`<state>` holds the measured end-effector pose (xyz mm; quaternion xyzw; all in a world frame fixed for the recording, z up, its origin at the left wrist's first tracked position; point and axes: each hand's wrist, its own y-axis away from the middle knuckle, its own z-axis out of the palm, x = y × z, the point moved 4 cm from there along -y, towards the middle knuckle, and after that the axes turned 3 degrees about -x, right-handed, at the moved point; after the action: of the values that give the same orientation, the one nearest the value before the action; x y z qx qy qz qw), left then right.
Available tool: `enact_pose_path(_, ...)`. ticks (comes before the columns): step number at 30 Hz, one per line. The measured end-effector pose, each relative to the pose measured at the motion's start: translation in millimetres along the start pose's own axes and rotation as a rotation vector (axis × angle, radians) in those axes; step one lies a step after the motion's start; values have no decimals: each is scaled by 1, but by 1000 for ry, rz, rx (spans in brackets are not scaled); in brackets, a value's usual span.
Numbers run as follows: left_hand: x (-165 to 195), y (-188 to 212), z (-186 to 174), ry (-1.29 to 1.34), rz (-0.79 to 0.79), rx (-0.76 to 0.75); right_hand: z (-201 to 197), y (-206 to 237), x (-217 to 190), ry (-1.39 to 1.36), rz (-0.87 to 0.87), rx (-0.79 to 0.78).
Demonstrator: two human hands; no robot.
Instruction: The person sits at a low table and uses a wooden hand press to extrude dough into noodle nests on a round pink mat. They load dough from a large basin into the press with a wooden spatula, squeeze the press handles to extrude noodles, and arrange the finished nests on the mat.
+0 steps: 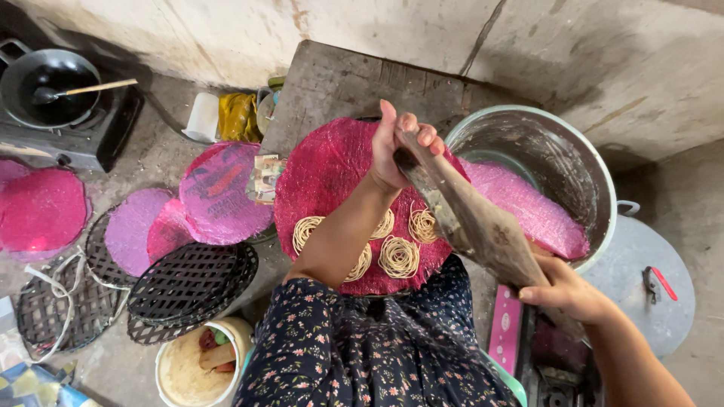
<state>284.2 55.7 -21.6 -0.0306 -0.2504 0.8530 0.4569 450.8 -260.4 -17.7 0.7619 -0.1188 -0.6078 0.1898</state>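
Observation:
A long worn wooden press (471, 218) slants across the middle, held at both ends. My left hand (398, 143) grips its upper end and my right hand (567, 290) grips its lower end. Under the press lies a round pink woven tray (320, 169) on a grey slab. Several coils of pale noodle strands (398, 256) sit on the tray's near part, and my left forearm hides some of them.
A large metal pot (562, 154) at right holds another pink tray (528, 207), with its lid (637, 260) beside it. Pink trays (219, 192) and black woven trays (188, 283) lie at left. A dark wok (49, 83) sits on a stove, and a white bucket (188, 369) stands near.

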Motion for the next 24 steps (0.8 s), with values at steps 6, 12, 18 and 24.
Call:
enact_pose_path(6,16,-19,4,-28,56,-103,-14,-10,-17,143,40,111)
enact_pose_path(12,26,7,17,-89,34,-4,14,-18,-5,16,-3,43)
enact_pose_path(18,-10,18,9,49,-71,-97,13,11,9,3,57,80)
enact_pose_path(24,-74,51,-91,-759,-646,402,18,16,8,-11,-9,141)
